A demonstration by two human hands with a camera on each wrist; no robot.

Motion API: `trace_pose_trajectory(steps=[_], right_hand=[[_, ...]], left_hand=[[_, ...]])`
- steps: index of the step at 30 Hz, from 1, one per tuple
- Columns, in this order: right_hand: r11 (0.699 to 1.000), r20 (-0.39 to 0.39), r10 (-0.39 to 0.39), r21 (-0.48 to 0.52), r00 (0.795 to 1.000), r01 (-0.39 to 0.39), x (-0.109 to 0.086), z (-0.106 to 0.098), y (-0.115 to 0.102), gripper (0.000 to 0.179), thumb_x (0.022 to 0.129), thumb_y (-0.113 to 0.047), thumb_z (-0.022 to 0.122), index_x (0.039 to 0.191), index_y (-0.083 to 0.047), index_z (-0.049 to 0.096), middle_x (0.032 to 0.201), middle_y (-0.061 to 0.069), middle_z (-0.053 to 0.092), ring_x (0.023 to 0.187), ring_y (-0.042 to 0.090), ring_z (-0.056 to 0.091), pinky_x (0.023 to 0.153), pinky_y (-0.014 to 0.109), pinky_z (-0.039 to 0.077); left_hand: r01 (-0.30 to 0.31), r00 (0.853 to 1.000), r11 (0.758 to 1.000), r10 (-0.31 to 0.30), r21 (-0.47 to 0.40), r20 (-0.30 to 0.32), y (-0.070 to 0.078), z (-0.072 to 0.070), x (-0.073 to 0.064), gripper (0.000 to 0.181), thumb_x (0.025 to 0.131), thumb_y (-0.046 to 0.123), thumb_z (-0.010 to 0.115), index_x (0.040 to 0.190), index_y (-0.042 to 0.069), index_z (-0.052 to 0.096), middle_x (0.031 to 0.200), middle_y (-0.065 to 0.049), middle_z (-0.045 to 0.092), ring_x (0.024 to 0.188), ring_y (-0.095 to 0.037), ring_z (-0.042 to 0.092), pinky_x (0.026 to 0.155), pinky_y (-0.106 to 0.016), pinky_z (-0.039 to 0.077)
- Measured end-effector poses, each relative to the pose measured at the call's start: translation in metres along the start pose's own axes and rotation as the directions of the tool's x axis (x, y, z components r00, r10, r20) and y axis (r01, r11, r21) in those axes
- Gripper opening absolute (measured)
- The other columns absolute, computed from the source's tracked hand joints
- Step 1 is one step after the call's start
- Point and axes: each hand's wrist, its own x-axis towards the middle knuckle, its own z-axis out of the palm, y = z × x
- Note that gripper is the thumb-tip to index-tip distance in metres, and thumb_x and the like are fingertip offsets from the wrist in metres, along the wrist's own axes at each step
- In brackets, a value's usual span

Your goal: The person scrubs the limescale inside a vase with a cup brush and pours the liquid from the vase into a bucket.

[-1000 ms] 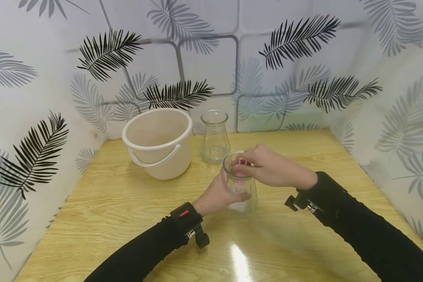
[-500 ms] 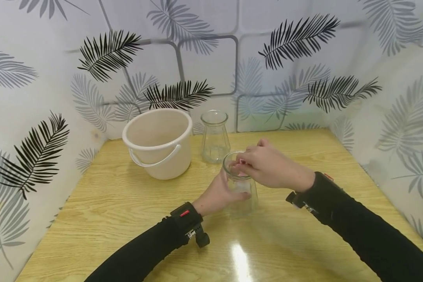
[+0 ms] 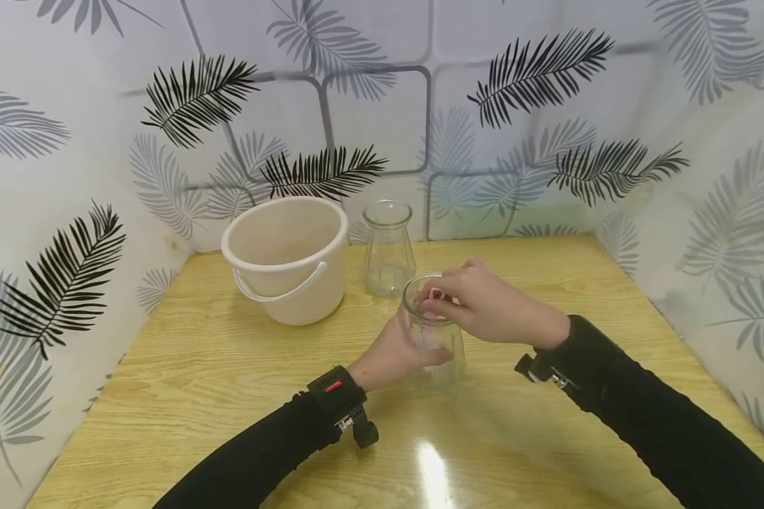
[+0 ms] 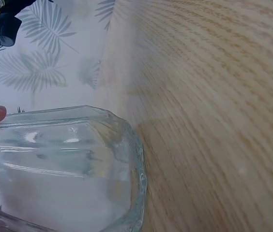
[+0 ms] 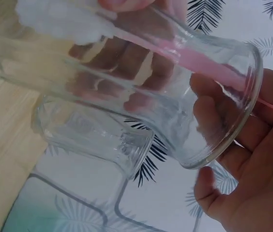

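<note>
A clear glass vase [image 3: 444, 371] stands upright on the wooden table, gripped around its side by my left hand [image 3: 397, 353]. In the left wrist view its faceted base [image 4: 68, 169] meets the tabletop. My right hand [image 3: 490, 304] is at the mouth of the vase, with fingers reaching inside the rim. It holds the pink handle [image 5: 204, 65] of a bottle brush. The brush's white head [image 5: 61, 21] is down inside the vase, seen through the glass in the right wrist view. My right fingers partly cover the handle.
Behind the held vase stands a second clear glass vase [image 3: 388, 258]. A cream bucket [image 3: 308, 297] with its handle lowered is to the left of that vase. Leaf-patterned walls enclose the back and both sides of the table [image 3: 229, 396].
My right hand has turned and shifted slightly at the vase mouth, then come back close to its earlier pose. My left hand and both vases have stayed put.
</note>
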Motion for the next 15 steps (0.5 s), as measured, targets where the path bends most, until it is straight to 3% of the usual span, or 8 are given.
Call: trace_pose_trajectory(steps=[8, 11, 15], right_hand=[[0.984, -0.004, 0.000, -0.178, 1.000, -0.001, -0.0015, 0.0031, -0.0008, 0.004, 0.095, -0.020, 0.070, 0.094, -0.017, 0.072, 0.076, -0.011, 0.062, 0.069, 0.007, 0.049, 0.076, 0.034, 0.033], [0.992, 0.012, 0.011, -0.130, 1.000, -0.009, -0.0004, 0.0005, -0.0008, 0.014, 0.097, -0.021, 0.067, 0.083, -0.018, 0.068, 0.068, -0.012, 0.054, 0.064, 0.006, 0.045, 0.076, 0.034, 0.033], [0.999, 0.024, 0.012, 0.040, 1.000, -0.013, 0.0020, -0.0046, -0.0011, 0.026, 0.099, -0.019, 0.063, 0.074, -0.018, 0.061, 0.061, -0.014, 0.045, 0.055, 0.002, 0.040, 0.069, 0.029, 0.038]], left_hand=[[0.010, 1.000, 1.000, -0.011, -0.014, -0.014, -0.0009, 0.0018, -0.0007, 0.087, 0.079, 0.014, 0.086, 0.146, 0.036, 0.035, 0.139, 0.013, 0.054, 0.127, -0.008, 0.054, 0.108, -0.035, 0.044], [0.006, 1.000, 1.000, -0.006, -0.015, -0.004, -0.0005, 0.0013, -0.0011, 0.083, 0.081, 0.015, 0.085, 0.144, 0.037, 0.036, 0.139, 0.014, 0.054, 0.127, -0.008, 0.054, 0.109, -0.035, 0.043], [-0.012, 1.000, 1.000, 0.012, -0.004, 0.007, -0.0004, 0.0004, -0.0006, 0.084, 0.082, 0.017, 0.084, 0.146, 0.040, 0.034, 0.146, 0.018, 0.049, 0.135, -0.006, 0.047, 0.115, -0.038, 0.035]])
